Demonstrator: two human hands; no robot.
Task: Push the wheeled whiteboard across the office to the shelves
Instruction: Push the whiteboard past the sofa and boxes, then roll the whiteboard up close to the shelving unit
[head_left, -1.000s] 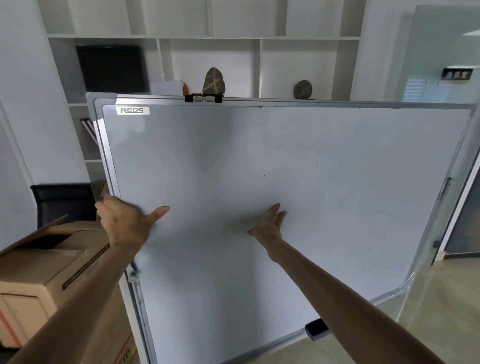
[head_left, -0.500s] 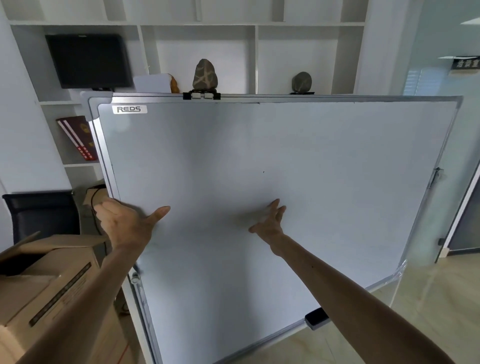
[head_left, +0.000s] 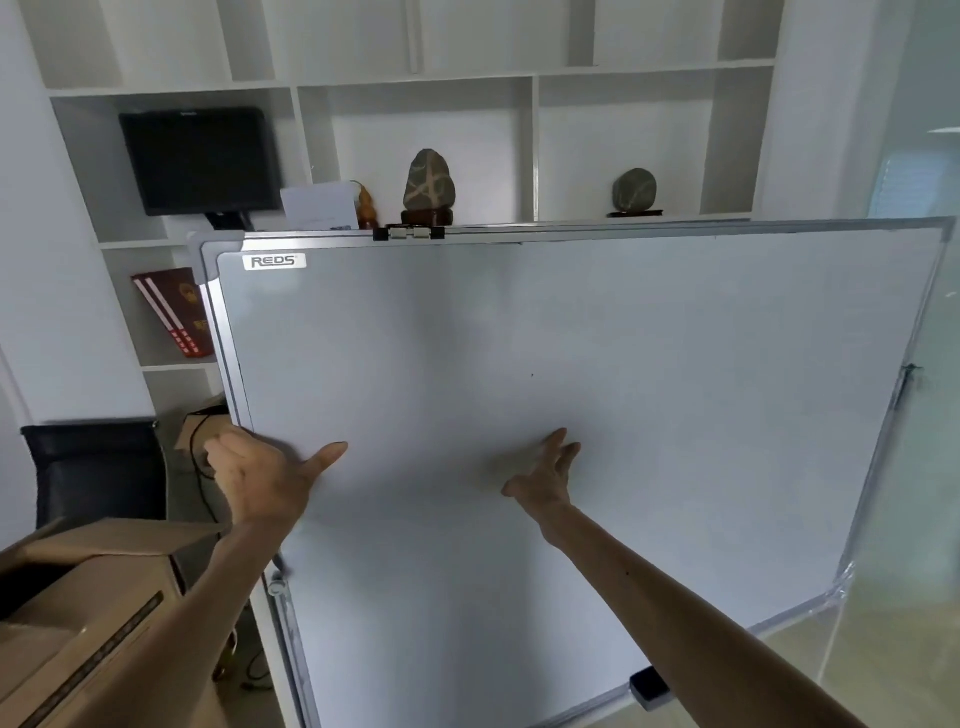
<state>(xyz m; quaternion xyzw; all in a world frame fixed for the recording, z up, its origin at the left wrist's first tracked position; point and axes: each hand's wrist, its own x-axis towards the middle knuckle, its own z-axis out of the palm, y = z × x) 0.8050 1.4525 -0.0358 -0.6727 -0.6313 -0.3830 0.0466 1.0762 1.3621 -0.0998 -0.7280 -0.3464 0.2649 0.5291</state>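
Observation:
A large blank whiteboard (head_left: 597, 364) with a silver frame and a REDS label fills the middle of the view. My left hand (head_left: 265, 478) grips its left frame edge, fingers wrapped behind and thumb lying on the face. My right hand (head_left: 545, 475) presses flat on the board's face near the middle, fingers spread. White wall shelves (head_left: 415, 78) stand right behind the board's top edge. The board's wheels are out of view.
The shelves hold a black monitor (head_left: 200, 158), two stones on stands (head_left: 428, 182), and red books (head_left: 174, 312). An open cardboard box (head_left: 83, 623) sits at lower left, a black chair (head_left: 93, 473) behind it. A black eraser (head_left: 648, 686) rests on the board's tray. A glass partition (head_left: 919, 467) stands on the right.
The shelves have come closer and sit higher and more in view; the box and chair have slid left and down. Both hands keep their places on the board.

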